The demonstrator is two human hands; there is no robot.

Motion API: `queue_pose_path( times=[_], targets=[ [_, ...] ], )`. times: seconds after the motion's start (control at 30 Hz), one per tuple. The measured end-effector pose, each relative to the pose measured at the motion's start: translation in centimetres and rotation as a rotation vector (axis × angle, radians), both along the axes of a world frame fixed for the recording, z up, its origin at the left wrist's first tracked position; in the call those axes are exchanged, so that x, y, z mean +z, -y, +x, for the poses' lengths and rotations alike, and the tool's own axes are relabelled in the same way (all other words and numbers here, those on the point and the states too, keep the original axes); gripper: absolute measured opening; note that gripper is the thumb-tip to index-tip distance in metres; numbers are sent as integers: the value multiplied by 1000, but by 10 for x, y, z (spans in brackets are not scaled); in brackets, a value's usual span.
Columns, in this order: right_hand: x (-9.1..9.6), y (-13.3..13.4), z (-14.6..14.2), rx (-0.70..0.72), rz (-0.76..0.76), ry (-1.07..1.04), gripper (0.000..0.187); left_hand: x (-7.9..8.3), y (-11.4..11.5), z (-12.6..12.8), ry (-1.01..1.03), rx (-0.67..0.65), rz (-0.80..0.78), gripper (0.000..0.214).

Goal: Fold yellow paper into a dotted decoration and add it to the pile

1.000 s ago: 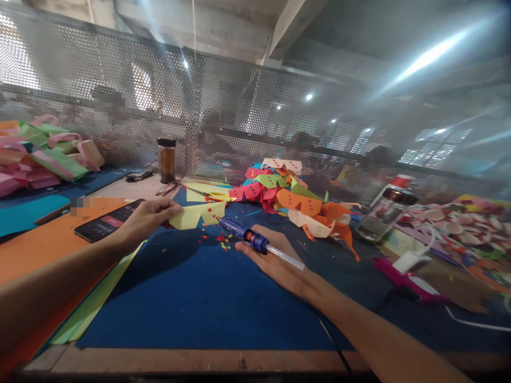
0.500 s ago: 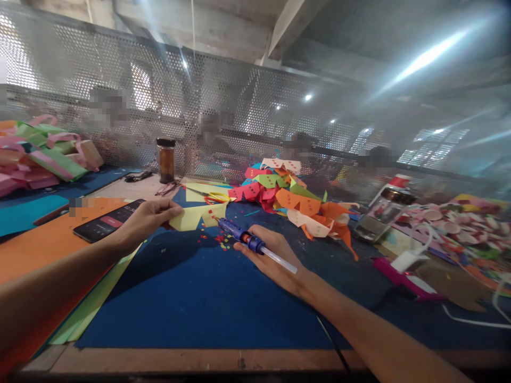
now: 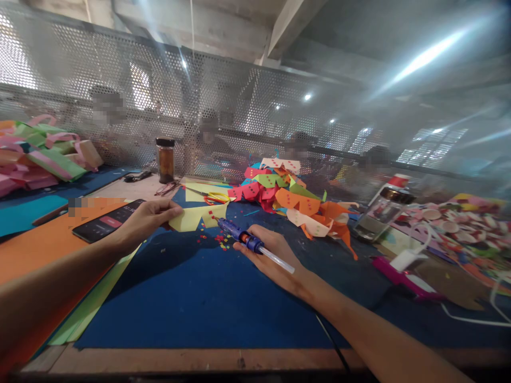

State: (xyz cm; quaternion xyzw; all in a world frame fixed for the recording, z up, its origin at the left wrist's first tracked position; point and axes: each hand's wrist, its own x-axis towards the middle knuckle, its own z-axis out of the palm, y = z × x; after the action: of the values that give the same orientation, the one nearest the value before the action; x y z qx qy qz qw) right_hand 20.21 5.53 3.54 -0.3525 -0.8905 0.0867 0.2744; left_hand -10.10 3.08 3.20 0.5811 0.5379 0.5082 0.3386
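My left hand [image 3: 159,215] pinches the left end of a yellow paper mask [image 3: 192,219], held just above the blue table surface. A small red paper square sits on the mask's right half. My right hand [image 3: 271,247] is wrapped round a blue glue gun [image 3: 239,234] with a clear glue stick out of its back. The gun's nozzle is at the mask's right half, by the red square; whether it touches cannot be made out. Tiny red and yellow paper bits [image 3: 222,241] lie scattered below. Yellow-handled scissors [image 3: 215,197] rest just behind the mask.
A heap of colourful paper masks [image 3: 275,183] lies behind my hands. A phone [image 3: 107,221] rests on orange paper [image 3: 35,247] at left. A dark-capped jar [image 3: 165,162], a glass bottle [image 3: 381,215] and a pink power strip [image 3: 403,279] stand around. A cord hangs over the front edge.
Almost nothing differs. Both hands keep their places, with the glue gun's nozzle still at the yellow mask; the view has shifted very slightly.
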Motion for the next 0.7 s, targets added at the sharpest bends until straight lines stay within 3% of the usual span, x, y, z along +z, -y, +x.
queue_pose_path(
  times=[0.4,0.7],
  targets=[
    [7,9,-4,3,-130,1,33,-9,-8,-7,84,21,-3,30],
    [-2,2,-2,-8,-3,-35,34,-10,-9,-7,87,8,-16,33]
  ],
)
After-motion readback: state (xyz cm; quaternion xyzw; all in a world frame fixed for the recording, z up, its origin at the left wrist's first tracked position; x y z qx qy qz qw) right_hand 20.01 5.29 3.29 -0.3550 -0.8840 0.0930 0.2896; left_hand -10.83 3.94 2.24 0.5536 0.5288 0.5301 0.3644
